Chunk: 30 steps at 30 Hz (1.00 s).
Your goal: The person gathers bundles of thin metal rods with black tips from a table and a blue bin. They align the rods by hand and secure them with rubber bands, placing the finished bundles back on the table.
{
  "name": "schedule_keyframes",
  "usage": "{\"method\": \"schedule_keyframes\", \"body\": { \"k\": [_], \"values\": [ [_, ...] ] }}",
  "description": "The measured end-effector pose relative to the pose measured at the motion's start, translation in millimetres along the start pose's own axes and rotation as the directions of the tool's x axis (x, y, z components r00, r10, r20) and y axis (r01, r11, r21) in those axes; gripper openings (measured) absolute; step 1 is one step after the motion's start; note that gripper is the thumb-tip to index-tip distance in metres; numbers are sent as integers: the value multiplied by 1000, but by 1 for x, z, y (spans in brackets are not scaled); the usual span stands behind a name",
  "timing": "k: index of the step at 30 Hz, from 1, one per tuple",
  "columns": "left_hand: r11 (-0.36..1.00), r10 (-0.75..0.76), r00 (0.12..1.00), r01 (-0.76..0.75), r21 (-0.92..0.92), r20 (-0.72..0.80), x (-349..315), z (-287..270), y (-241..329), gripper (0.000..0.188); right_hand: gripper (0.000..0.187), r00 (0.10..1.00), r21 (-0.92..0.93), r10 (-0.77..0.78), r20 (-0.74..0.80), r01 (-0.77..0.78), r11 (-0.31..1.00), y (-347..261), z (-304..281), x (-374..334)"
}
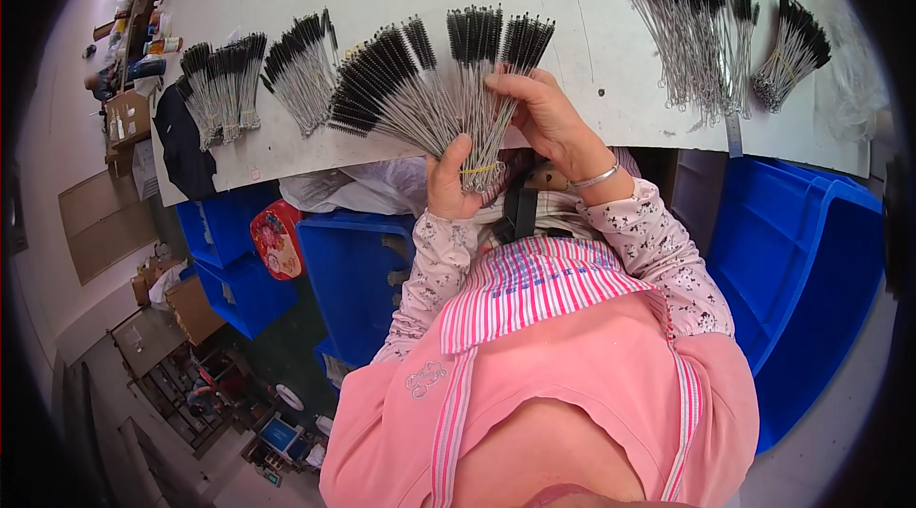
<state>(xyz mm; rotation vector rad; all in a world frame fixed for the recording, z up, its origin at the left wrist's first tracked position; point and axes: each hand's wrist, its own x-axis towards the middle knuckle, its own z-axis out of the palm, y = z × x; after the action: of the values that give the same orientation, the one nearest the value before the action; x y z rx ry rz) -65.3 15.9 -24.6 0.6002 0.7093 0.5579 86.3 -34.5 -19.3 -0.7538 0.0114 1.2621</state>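
Note:
A fanned bundle of wire brushes [382, 79] with black bristles and thin metal stems rises at the table's near edge. A yellow rubber band [480, 170] circles the stems near their looped ends. My left hand [452, 180] is closed around that banded lower end, thumb up along the stems. On the bundle's right side my right hand [549, 112] has its thumb and fingers pinched on some stems just below the bristles. The bristle ends are spread into several clusters, with gaps between them.
More brush bundles [224, 88] lie on the white table [572, 107] at left. A large loose pile [677, 31] and a banded bundle [792, 55] are at right, beside clear plastic [849, 69]. Blue bins [792, 250] stand below the table, with a red container [277, 239] at left.

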Motion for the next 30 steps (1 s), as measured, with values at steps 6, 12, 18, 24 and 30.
{"method": "schedule_keyframes", "body": {
  "k": [6, 12, 18, 24, 30],
  "values": [
    [994, -44, 995, 35, 99, 94, 2, -19, -3, 46, 18, 998, -3, -59, 6, 59, 998, 1, 4, -3],
    [997, -46, 965, 27, 76, 259, -2, 12, 23, 47, 13, 996, -133, -72, 58, 80, 988, 1, -7, 6],
    [991, -40, 999, 35, 128, 34, 2, 26, 21, 42, 16, 993, -185, -122, -7, 118, 976, 1, 9, -1],
    [992, -85, 996, 84, -99, -4, 4, 17, 7, 38, 25, 987, -128, -138, -81, 127, 984, 2, 12, -3],
    [986, -79, 997, 78, -148, 4, 11, 3, 9, 39, 20, 1000, -14, 2, 29, -1, 1000, -4, -1, 2]
  ]
}}
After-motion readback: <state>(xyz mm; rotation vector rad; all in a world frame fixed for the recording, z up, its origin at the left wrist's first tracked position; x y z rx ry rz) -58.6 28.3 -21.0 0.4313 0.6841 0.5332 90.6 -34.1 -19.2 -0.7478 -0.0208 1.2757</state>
